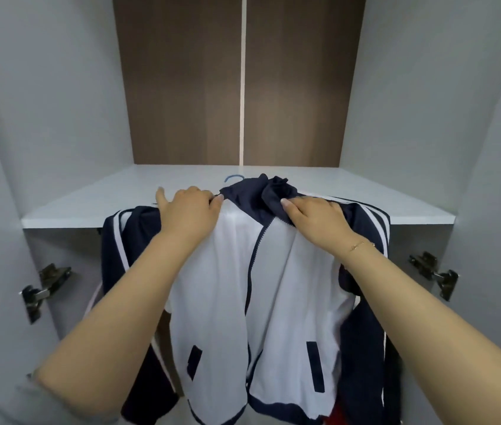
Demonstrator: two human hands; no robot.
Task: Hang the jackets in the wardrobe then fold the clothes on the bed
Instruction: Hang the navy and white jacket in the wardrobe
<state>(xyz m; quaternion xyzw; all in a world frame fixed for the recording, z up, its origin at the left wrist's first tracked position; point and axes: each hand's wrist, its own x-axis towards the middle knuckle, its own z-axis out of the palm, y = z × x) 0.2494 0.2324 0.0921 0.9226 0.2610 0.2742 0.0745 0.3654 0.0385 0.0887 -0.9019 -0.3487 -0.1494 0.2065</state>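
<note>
A white and navy zip jacket (pixel 231 286) hangs in front of me inside the open wardrobe, its front facing me. A light blue hanger hook (pixel 233 178) shows just above its collar. My left hand (pixel 189 214) lies on the jacket's left shoulder, fingers bent over the fabric near the collar. My right hand (pixel 316 217) holds the navy collar (pixel 269 191) on the right side, fingers curled into the bunched cloth. The rail and the rest of the hanger are hidden.
A white shelf (pixel 89 207) crosses the wardrobe at hand height, with a brown back panel (pixel 181 87) above. Metal door hinges sit at left (pixel 43 286) and right (pixel 435 273). Something red (pixel 336 414) shows under the jacket's hem.
</note>
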